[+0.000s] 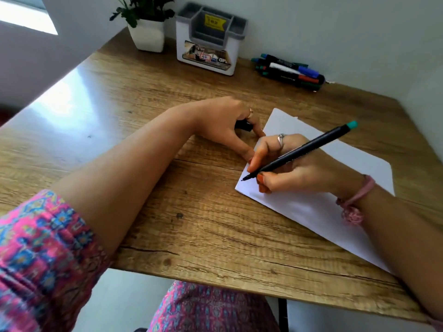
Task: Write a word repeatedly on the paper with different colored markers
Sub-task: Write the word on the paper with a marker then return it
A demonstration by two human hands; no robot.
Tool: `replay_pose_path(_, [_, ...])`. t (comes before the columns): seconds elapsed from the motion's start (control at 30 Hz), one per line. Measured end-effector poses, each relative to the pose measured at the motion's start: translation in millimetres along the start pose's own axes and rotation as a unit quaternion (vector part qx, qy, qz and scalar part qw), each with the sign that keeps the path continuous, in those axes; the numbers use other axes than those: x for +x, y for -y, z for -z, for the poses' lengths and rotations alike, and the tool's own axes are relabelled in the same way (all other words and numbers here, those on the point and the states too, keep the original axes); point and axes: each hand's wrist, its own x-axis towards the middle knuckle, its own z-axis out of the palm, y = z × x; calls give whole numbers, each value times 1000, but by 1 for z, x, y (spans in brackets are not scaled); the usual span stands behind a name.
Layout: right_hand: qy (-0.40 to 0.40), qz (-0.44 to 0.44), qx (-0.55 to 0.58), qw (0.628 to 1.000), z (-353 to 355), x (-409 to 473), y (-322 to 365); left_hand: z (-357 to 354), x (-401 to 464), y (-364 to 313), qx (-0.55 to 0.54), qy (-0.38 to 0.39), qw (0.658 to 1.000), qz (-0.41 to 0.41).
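Right hand gripping the teal-ended marker, tip down at the near-left corner of the blank paper on the worktop. Left hand curled round a dark cap, thumb at the sheet's edge. First word about to start; steady stroke needed.

A white sheet of paper lies on a brown wood-grain table. The marker in the right hand is black with a teal end cap; fingernails are orange. A pink band circles the right wrist. The sleeve carries a pink pattern with blue and orange motifs. Behind, a white-and-grey organizer bears a yellow label, a white pot holds dark green leaves, and black markers show teal, blue, red and green parts.
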Motion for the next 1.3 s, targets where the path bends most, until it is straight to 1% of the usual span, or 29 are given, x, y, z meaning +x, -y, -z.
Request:
replay_pose_path(0.07, [-14, 13, -5, 1000, -1, 3, -3, 0, -1, -1, 6, -2, 1000, 4])
replay_pose_path(0.17, [-60, 25, 25, 998, -8, 5, -11, 1, -1, -3, 11, 5, 1000, 7])
replay_pose_path(0.23, [-80, 32, 36, 996, -12, 5, -15, 3, -3, -4, 10, 28, 999, 13])
replay_pose_path(0.3, [-89, 45, 2, 995, -14, 3, -16, 7, -4, -5, 6, 65, 997, 31])
replay_pose_path(0.37, [-87, 50, -26, 995, -16, 2, -16, 9, -6, -6, 2, 92, 994, 49])
replay_pose_path(0.47, [-74, 57, -45, 995, -17, 2, -14, 10, -7, -7, -2, 106, 992, 61])
replay_pose_path(0.77, [-63, 55, -55, 995, -17, 1, -15, 12, -9, -12, -20, 107, 991, 73])
replay_pose_path(0.93, [-76, 56, -58, 994, -20, 4, -14, 11, -9, -13, -22, 111, 990, 78])
replay_pose_path(1.3, [-74, 68, -71, 992, -17, 3, -16, 12, -10, -14, -30, 121, 989, 85])
